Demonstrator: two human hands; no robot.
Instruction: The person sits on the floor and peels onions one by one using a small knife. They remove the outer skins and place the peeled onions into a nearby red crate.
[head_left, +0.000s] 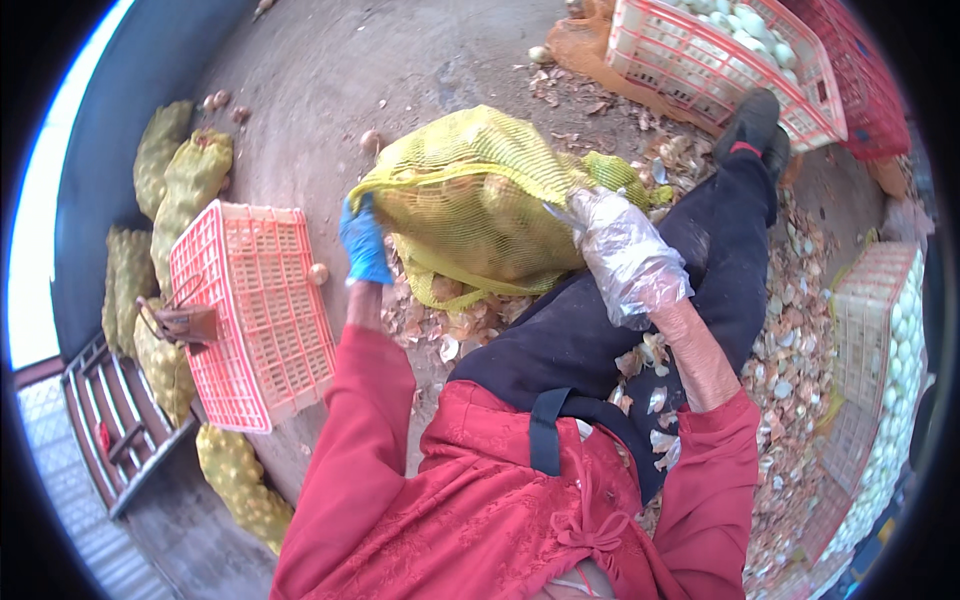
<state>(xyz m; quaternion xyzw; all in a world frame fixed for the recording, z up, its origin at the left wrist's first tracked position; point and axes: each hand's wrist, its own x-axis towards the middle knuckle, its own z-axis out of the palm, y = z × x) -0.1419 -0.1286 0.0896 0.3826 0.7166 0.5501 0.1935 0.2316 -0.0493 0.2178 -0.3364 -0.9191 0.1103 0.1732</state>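
Note:
A yellow mesh sack (472, 217) of onions lies on the floor in front of my legs. My left hand (365, 238), in a blue glove, grips the sack's rim at its left side. On the right, my right hand (619, 244) wears a loose clear plastic glove and is closed at the sack's other edge. A thin grey piece that looks like a blade (562, 216) juts from the right hand; its handle is hidden. Brownish onions show through the mesh, and one onion (447, 288) shows near the sack's lower edge.
A pink plastic crate (281, 300) stands at left with a brown bag (187, 324) hanging on it. Full mesh sacks (191, 176) lie beyond. Crates of peeled onions stand at upper right (720, 71) and right (862, 322). Onion skins (795, 352) litter the floor around my legs.

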